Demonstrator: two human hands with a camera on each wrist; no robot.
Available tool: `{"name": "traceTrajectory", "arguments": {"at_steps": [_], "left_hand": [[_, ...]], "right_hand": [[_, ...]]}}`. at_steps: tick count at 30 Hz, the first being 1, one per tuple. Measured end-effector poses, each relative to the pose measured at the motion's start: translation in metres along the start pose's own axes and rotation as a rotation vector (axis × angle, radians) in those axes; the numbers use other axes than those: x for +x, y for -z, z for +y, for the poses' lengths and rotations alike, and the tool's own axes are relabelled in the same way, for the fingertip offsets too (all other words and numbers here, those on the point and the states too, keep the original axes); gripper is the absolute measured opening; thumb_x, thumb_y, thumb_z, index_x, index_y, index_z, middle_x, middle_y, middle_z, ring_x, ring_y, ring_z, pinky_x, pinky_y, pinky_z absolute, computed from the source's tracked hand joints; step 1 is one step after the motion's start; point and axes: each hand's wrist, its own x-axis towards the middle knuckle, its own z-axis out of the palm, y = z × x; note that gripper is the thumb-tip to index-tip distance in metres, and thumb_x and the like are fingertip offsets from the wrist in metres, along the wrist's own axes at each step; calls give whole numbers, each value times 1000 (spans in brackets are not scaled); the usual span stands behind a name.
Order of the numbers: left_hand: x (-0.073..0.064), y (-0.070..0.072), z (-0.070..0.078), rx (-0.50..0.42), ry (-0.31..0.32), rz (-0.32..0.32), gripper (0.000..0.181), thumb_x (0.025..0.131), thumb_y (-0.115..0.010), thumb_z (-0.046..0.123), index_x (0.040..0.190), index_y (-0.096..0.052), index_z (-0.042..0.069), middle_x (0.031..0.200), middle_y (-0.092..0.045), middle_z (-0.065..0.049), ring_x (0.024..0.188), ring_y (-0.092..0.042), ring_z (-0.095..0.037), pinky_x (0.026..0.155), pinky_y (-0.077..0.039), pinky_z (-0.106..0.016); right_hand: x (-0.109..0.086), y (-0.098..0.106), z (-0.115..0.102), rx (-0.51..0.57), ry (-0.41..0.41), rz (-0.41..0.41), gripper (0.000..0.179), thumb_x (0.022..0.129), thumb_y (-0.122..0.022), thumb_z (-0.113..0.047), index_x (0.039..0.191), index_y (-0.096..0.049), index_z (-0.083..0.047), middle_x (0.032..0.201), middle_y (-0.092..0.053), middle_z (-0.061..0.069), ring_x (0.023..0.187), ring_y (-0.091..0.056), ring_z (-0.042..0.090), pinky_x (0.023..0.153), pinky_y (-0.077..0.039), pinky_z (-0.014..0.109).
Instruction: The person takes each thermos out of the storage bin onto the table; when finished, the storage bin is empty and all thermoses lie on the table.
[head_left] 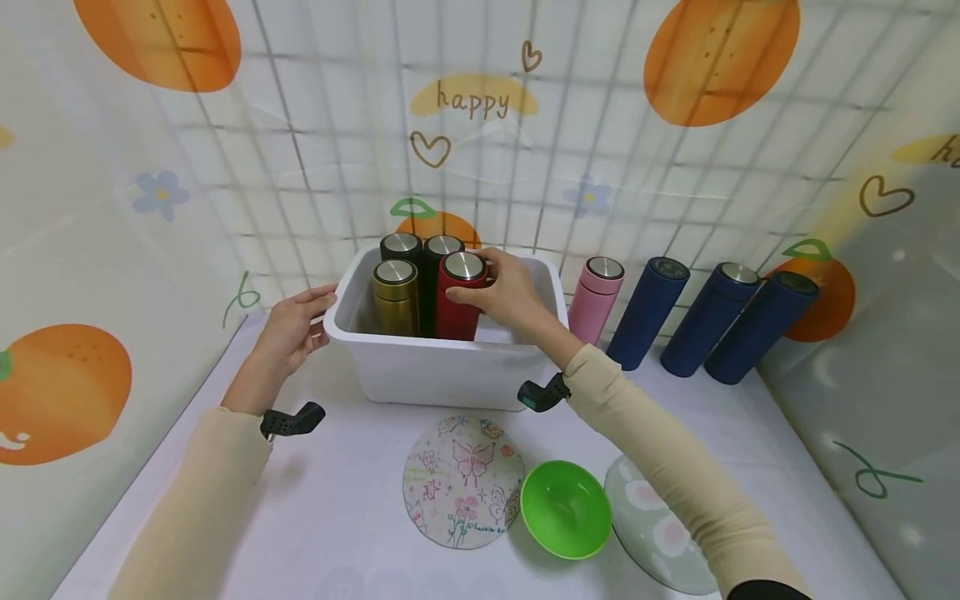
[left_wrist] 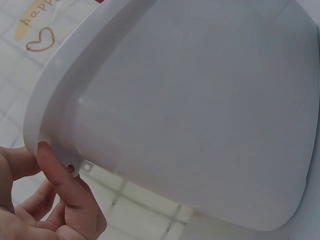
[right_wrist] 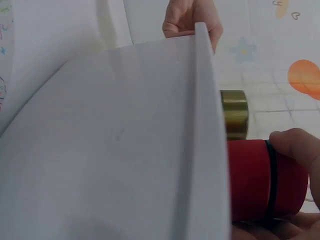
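A white plastic bin (head_left: 450, 371) stands on the table with several thermos bottles upright in it. My right hand (head_left: 513, 292) grips a red thermos (head_left: 459, 304) near its steel-topped lid; the bottle's lower part is hidden behind the bin's front wall. Beside it stand a gold thermos (head_left: 395, 304) and, behind, two dark thermoses (head_left: 401, 243). At the bin's left end, my left hand (head_left: 288, 329) pinches the rim, and the left wrist view shows its fingers (left_wrist: 62, 175) at the edge. In the right wrist view, thumb and fingers lie around the red lid (right_wrist: 291, 185).
Right of the bin stand a pink thermos (head_left: 596, 300) and three navy thermoses (head_left: 647, 317), leaning against the wire grid. In front lie a round patterned mat (head_left: 450, 483), a green bowl (head_left: 566, 510) and a floral round mat (head_left: 652, 533), partly under my right sleeve.
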Motion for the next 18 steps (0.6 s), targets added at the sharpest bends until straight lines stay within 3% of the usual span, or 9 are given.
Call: {"name": "traceTrajectory", "arguments": {"at_steps": [5, 12, 18], "left_hand": [[0, -1, 0, -3, -6, 0, 39, 99, -65, 17, 136, -55, 7, 100, -68, 2, 73, -64, -11, 58, -50, -20], [0, -1, -1, 0, -2, 4, 38, 100, -65, 17, 135, -55, 8, 99, -68, 2, 72, -64, -10, 58, -50, -20], [0, 0, 0, -7, 4, 5, 38, 100, -65, 18, 135, -55, 9, 99, -68, 2, 72, -63, -10, 57, -49, -21]], "right_hand": [[-3, 8, -10, 8, -16, -4, 70, 81, -86, -28, 139, -53, -9, 115, -66, 6, 93, -66, 20, 70, -58, 32], [-8, 23, -26, -12, 50, 33, 58, 80, -86, -27, 130, -60, -11, 105, -70, 4, 86, -67, 17, 67, -59, 32], [-10, 37, -39, 25, 91, 36, 54, 83, -84, -26, 130, -60, -11, 106, -70, 4, 88, -68, 19, 67, -60, 40]]}}
